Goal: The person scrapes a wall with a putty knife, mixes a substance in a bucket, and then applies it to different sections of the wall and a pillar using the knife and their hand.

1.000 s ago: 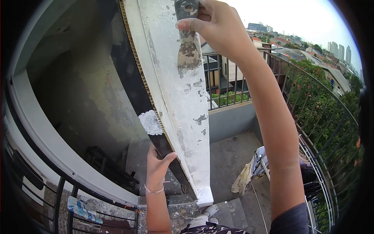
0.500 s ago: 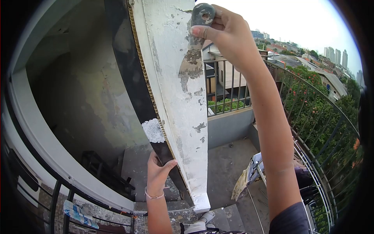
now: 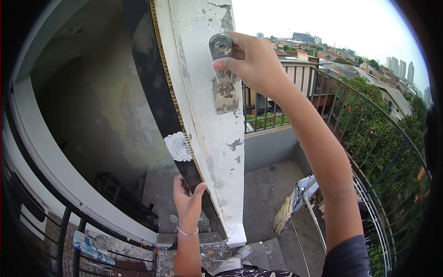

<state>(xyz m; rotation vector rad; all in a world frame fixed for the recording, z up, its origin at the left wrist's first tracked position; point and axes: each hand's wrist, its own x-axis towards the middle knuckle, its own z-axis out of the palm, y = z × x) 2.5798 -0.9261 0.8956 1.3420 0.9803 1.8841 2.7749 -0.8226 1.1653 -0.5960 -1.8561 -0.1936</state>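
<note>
My right hand [image 3: 247, 57] grips the grey handle of a putty knife [image 3: 224, 76]. The knife's paint-smeared blade points down and lies against the white pillar [image 3: 207, 124], whose face has flaked grey patches. Lower down, my left hand [image 3: 188, 201] is closed round a long dark board [image 3: 159, 83] with a ridged, tan edge, which runs along the pillar's left side. A patch of white putty [image 3: 178, 147] clings to the board just above my left hand. Part of the left fingers is hidden behind the board.
A metal railing [image 3: 323, 87] bounds the balcony on the right, with trees and rooftops beyond. A drying rack [image 3: 314, 203] with cloths stands at lower right. At lower left, a blue-and-white cloth [image 3: 93, 249] hangs on another railing. Steps [image 3: 265, 254] lie below.
My right hand and the putty knife have moved down and slightly left along the pillar, and the blade has turned more upright. My left hand still grips the board, a little higher in view.
</note>
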